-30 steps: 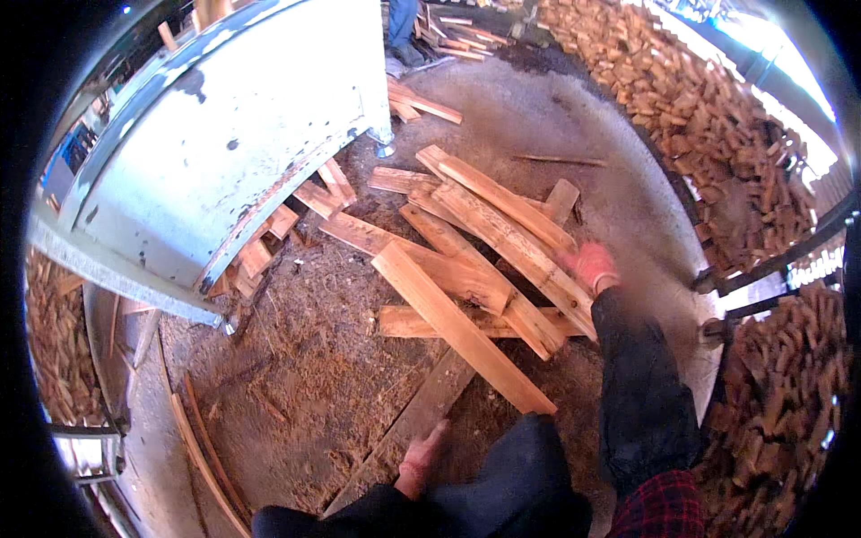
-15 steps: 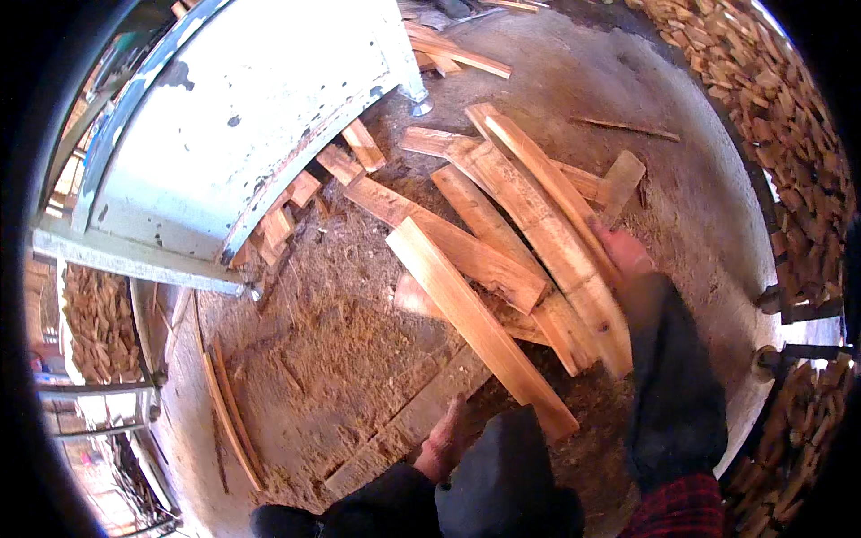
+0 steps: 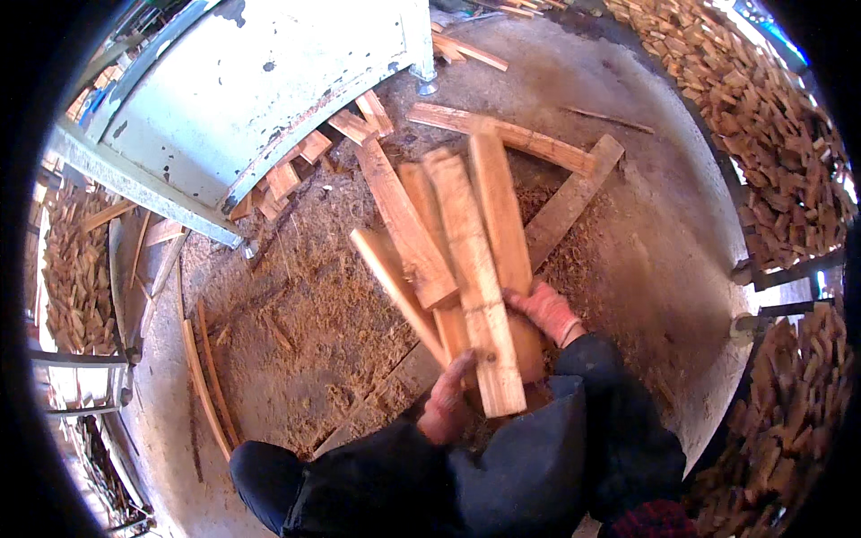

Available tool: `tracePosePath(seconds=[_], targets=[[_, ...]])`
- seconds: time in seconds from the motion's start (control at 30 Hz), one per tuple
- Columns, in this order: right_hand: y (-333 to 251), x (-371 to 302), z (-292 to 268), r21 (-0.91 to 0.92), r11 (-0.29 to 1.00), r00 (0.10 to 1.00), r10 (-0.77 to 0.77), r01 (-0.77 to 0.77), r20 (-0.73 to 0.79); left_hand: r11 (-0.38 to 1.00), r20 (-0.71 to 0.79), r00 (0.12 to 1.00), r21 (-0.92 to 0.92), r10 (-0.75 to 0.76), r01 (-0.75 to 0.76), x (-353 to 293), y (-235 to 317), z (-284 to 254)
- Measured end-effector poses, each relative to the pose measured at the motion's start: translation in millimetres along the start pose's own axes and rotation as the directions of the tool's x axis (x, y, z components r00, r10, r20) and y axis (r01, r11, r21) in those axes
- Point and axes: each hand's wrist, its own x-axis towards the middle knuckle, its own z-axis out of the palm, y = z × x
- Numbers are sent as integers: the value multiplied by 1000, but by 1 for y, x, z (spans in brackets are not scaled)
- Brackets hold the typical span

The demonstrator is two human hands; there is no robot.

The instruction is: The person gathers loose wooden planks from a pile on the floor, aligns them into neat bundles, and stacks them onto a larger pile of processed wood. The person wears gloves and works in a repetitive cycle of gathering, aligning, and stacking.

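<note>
In front of me several light-brown wooden planks stand bunched in a loose fan, their near ends by my lap. My left hand [image 3: 446, 399] is closed on the bunch's lower left side. From the right, my right hand [image 3: 545, 311] grips its edge, fingers partly behind the wood. A knotty plank [image 3: 473, 278] lies on top in the middle. To its right leans a smoother plank [image 3: 502, 215]; on its left are a thick plank [image 3: 404, 224] and a slanting plank [image 3: 390, 282]. The bunch's undersides are hidden. Beyond, a long plank [image 3: 511, 134] touches a darker board [image 3: 574, 202] on the floor.
A pale, chipped metal cabinet [image 3: 269, 90] stands at far left, with short wood offcuts [image 3: 284, 179] along its foot. Sawdust [image 3: 305, 359] covers much of the floor [image 3: 664, 215]. Thin strips [image 3: 204, 386] lie at left. Stacked wood [image 3: 753, 134] rises at right, and another stack [image 3: 76, 269] at left.
The planks have been drawn together toward me and turned more upright. My right hand moved left and nearer along with them. My left hand, apart from the wood before, now holds the bunch.
</note>
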Motion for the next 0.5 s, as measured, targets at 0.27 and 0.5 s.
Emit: tracePosePath(seconds=[0.27,0.5], targets=[[-87,-47,89,-310,867,874,-242,391,422,864,279,945,419,170,-279,8,-38,-160],[-90,53,-42,-506,785,934,-311,358,179,948,247,940,152,237,-279,-1,-16,-171]])
